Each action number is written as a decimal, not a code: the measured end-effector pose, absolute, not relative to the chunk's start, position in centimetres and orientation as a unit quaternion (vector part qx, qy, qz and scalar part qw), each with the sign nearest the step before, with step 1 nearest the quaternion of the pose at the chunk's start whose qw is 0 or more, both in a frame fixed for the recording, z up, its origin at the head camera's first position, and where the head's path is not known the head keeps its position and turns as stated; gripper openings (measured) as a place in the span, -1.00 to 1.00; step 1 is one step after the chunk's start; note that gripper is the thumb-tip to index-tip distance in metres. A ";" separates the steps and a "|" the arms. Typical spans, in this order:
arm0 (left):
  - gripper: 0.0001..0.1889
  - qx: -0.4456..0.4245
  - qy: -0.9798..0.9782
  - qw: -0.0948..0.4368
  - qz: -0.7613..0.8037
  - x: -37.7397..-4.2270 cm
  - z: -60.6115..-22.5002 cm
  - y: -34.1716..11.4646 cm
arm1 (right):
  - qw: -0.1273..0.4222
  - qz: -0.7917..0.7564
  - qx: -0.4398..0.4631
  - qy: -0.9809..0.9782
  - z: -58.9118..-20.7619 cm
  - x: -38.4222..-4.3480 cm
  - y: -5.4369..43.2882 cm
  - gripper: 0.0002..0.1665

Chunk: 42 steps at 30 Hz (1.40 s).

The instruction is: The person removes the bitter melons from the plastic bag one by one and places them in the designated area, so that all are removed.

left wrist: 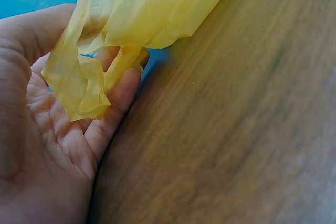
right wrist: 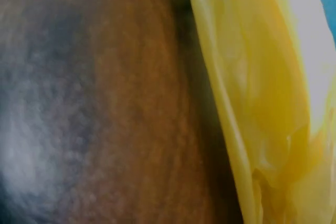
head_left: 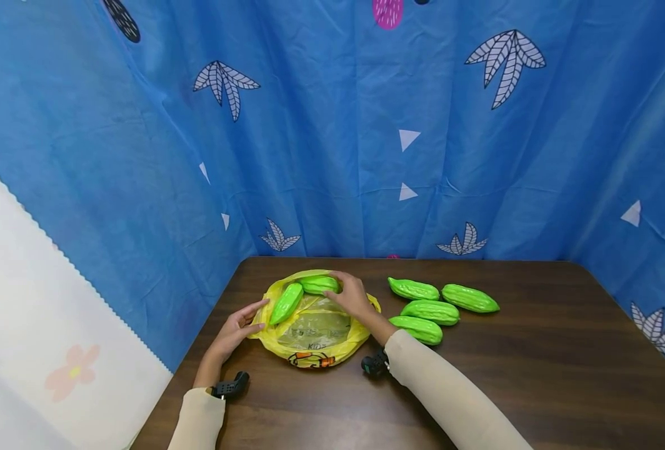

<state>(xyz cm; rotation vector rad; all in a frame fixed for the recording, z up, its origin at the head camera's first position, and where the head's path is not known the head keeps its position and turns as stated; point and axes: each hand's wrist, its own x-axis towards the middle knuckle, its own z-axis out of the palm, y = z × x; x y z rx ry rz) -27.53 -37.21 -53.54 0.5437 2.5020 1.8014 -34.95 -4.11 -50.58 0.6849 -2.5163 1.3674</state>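
Note:
A yellow plastic bag (head_left: 332,357) lies with its mouth spread wide. Inside, a bright green bitter melon (head_left: 287,304) leans along the left wall. My right hand (head_left: 350,295) reaches over the bag's right rim and grips a second bitter melon (head_left: 317,285) by its right end, at the back of the bag. At the left rim my left hand (head_left: 235,330) holds the bag's edge. The left wrist view has the thumb and fingers of the left hand (left wrist: 58,124) around a yellow bag handle (left wrist: 86,90). In the right wrist view only the bag (right wrist: 257,87) shows; the hand is hidden.
Several more bitter melons (head_left: 430,312) lie grouped on the dark wooden table (head_left: 540,350), right of the bag. Behind the table hangs a blue patterned curtain (head_left: 332,137), with a white cloth (head_left: 34,300) at the left. A black wrist camera (head_left: 375,364) sits close to the bag's right side.

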 end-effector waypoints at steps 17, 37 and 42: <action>-0.39 0.170 0.798 0.004 0.578 -27.7 -53.9 -37.3 | 0.085 0.465 0.221 -0.853 -51.0 -35.3 -4.4 -0.40; -0.39 0.177 0.803 0.000 0.569 -27.7 -53.5 -37.3 | 0.060 0.432 0.207 -0.876 -51.3 -35.3 -5.2 -0.37; -0.39 0.171 0.803 0.005 0.571 -27.8 -53.7 -37.2 | 0.067 0.432 0.208 -0.875 -51.4 -35.2 -5.2 -0.38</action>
